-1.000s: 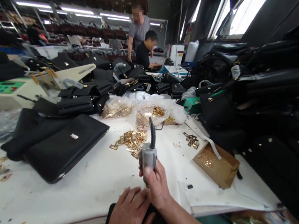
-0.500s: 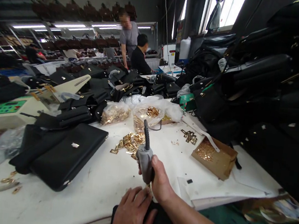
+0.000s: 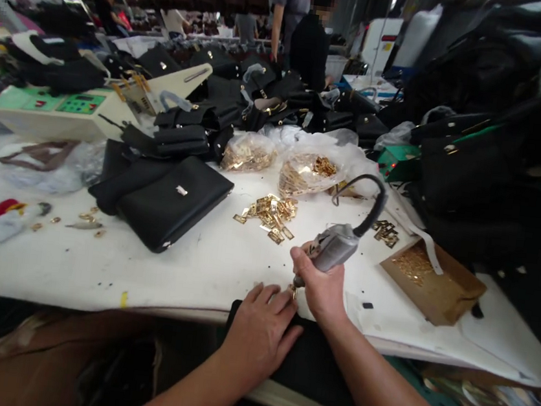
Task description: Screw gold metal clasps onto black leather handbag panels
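Right grip: closing around the gray tool, maybe for keeping the low end pointing down and steady.
Gray tool: leaning, with the low end coming close to the small gold piece; hiding too much to tell about touching.
Left grip: pressing flat on the black piece, fingers a bit apart and not pinching, likely for stopping any sliding.
Small gold piece: sitting right by the left fingertips, partly hiding behind them.
Black piece: lying under the left grip at the near edge of the counter, reaching past the edge, maybe for staying close to the body.
Cord: bending up from the tool's top, leaving room for both grips.
Gold plates: lying in a loose heap beyond the left grip, probably for easy picking.
Clear bags: sitting behind the heap, keeping many gold bits together.
Cardboard box: sitting open to the right, its sides keeping tiny gold bits from spilling.
Black bag: lying flat to the left, likely for leaving the front spot free.
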`<state>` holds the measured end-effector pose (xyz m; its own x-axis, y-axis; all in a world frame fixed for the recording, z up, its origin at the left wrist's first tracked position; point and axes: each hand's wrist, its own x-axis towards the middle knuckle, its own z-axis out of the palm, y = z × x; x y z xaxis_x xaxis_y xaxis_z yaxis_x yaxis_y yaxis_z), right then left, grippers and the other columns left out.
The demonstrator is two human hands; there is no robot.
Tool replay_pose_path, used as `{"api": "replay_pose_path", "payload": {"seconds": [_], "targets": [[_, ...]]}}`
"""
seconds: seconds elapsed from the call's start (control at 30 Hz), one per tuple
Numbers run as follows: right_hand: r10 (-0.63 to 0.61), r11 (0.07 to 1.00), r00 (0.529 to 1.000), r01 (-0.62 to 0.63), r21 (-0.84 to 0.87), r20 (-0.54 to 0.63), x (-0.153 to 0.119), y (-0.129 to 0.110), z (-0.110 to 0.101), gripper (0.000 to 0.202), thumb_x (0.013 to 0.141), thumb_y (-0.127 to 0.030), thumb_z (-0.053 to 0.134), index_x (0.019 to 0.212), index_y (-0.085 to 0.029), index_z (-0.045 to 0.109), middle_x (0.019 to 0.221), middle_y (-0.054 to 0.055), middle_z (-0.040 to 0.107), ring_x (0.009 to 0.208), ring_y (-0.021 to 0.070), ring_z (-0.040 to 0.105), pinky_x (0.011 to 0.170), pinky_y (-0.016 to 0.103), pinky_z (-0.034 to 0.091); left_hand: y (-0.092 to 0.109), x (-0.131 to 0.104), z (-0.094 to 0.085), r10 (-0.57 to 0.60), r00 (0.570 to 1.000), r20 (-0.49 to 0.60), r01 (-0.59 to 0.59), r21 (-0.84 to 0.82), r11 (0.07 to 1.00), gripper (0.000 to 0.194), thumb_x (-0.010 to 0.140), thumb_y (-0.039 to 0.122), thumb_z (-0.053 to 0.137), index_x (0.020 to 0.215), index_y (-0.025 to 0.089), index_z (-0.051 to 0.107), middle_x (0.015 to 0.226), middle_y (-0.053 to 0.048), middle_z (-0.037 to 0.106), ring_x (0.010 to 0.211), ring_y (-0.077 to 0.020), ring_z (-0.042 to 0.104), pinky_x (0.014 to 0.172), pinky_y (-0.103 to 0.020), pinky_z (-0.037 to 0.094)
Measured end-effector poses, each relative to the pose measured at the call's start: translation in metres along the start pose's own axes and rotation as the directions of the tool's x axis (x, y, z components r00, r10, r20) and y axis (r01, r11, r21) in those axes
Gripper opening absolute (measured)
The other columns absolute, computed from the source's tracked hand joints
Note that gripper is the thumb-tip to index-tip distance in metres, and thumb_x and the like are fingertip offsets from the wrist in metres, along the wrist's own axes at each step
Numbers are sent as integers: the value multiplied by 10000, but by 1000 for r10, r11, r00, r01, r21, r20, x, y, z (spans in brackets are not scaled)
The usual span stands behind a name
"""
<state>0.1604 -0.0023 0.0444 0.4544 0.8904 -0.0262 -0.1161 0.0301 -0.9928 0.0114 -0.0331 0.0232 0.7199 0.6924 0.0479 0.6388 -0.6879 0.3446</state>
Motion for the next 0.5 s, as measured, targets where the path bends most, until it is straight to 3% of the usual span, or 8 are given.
{"api": "replay_pose_path", "payload": {"seconds": [0.17,0.5], "targets": [[-56,992,998,60,-111,36,1,1,2,304,786,-398,750,661,-194,563,564,-24,527,511,128,468,499,262,410,-1,0,-2,15,999,37,-15,-2,1000,349,974,423,587,1255,219,625,1282,-67,648,1202,-291,534,1099,-536,413],[-125,982,981,143,-123,145,3,8,2,216,799,-248,634,617,-219,521,542,-28,494,486,128,442,485,276,379,-4,3,-3,22,998,63,-21,-5,1000,385,980,446,571,1278,205,612,1302,-70,638,1217,-304,525,1118,-555,376]]}}
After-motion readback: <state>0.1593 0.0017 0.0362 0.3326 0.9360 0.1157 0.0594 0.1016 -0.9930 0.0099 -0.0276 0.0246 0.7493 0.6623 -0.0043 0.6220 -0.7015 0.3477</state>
